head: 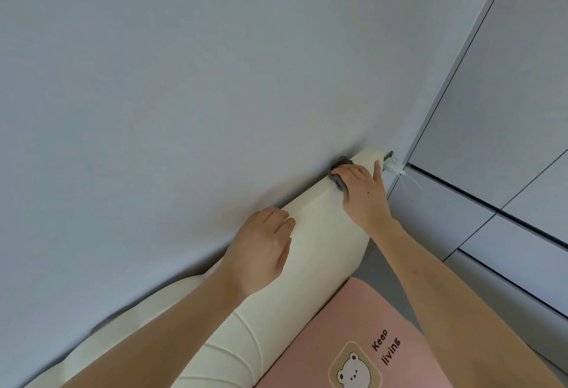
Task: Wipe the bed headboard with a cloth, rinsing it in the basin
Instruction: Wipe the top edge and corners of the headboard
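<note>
The cream padded headboard [319, 234] runs from the lower left up to the right, along the pale wall. My right hand [364, 194] presses a dark grey cloth [338, 174] onto the headboard's top near its far end, with the fingers spread over the cloth and the thumb stretched out. Only the cloth's edge shows beyond my fingers. My left hand [264, 249] rests flat on the headboard's top, closer to me, holding nothing. No basin is in view.
A pink pillow [353, 335] with a bear print lies at the bottom, against the headboard. White cabinets [498, 147] stand to the right. A white cable and plug [396, 169] sit just past the headboard's end. The wall [184, 80] fills the upper left.
</note>
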`<action>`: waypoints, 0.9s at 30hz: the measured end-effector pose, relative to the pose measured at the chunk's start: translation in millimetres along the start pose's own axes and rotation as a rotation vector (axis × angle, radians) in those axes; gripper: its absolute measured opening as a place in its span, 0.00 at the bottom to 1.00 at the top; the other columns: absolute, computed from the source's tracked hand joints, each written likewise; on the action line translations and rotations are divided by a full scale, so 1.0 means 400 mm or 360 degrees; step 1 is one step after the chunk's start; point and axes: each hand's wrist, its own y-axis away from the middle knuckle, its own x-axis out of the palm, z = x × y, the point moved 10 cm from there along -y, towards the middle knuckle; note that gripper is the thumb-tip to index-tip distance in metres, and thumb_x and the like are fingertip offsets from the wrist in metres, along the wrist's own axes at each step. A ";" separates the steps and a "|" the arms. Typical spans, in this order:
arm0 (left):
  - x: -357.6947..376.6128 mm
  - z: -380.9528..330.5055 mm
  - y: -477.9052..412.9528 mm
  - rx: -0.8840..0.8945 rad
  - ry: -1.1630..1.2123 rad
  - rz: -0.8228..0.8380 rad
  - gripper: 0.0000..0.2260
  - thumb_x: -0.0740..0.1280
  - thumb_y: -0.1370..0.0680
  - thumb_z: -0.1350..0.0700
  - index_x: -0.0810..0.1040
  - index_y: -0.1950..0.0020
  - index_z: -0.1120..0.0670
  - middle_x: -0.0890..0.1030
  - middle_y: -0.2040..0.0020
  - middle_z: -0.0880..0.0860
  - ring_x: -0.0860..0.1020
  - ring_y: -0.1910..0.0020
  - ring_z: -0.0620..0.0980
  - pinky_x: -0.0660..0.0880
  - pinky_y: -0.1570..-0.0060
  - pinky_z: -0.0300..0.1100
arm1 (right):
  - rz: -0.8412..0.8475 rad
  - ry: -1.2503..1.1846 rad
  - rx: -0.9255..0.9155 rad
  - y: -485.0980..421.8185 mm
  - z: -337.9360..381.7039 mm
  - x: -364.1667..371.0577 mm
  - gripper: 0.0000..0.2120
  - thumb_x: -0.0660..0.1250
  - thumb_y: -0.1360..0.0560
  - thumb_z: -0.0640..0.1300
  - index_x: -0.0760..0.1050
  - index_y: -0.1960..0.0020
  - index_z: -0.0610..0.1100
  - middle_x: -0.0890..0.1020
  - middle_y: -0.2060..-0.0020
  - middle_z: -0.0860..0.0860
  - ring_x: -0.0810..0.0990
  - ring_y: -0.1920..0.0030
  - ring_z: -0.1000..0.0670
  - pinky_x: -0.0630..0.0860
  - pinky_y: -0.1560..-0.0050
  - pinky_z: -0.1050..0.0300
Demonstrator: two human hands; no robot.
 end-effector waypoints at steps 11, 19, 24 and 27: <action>0.118 -0.020 -0.146 0.0054 -0.0118 0.0158 0.17 0.57 0.25 0.53 0.80 0.47 0.60 0.82 0.52 0.55 0.80 0.54 0.55 0.66 0.48 0.44 | -0.0094 -0.0008 0.0338 -0.115 -0.237 0.027 0.18 0.58 0.28 0.29 0.76 0.42 0.40 0.80 0.46 0.45 0.77 0.44 0.41 0.55 0.30 0.35; 0.113 -0.028 -0.144 0.0112 -0.0146 0.0069 0.19 0.58 0.27 0.53 0.78 0.44 0.62 0.81 0.49 0.56 0.78 0.53 0.55 0.66 0.45 0.43 | -0.0282 -0.0836 0.1308 0.014 -0.437 0.025 0.10 0.53 0.22 0.40 0.73 0.48 0.47 0.78 0.58 0.48 0.78 0.56 0.41 0.76 0.49 0.41; 0.108 -0.026 -0.144 0.0061 -0.0137 0.0141 0.19 0.57 0.28 0.54 0.79 0.44 0.62 0.82 0.49 0.56 0.79 0.53 0.55 0.65 0.43 0.44 | -0.0375 -0.2394 0.1633 0.118 -0.302 -0.044 0.13 0.55 0.19 0.41 0.72 0.38 0.41 0.80 0.47 0.46 0.80 0.52 0.46 0.78 0.56 0.53; 0.108 -0.023 -0.137 0.0021 -0.0114 0.0247 0.20 0.56 0.28 0.54 0.79 0.44 0.62 0.82 0.49 0.56 0.80 0.52 0.55 0.64 0.42 0.44 | -0.0194 -0.2947 0.1586 0.174 -0.183 -0.093 0.14 0.60 0.23 0.42 0.79 0.43 0.39 0.81 0.44 0.43 0.80 0.43 0.44 0.77 0.42 0.47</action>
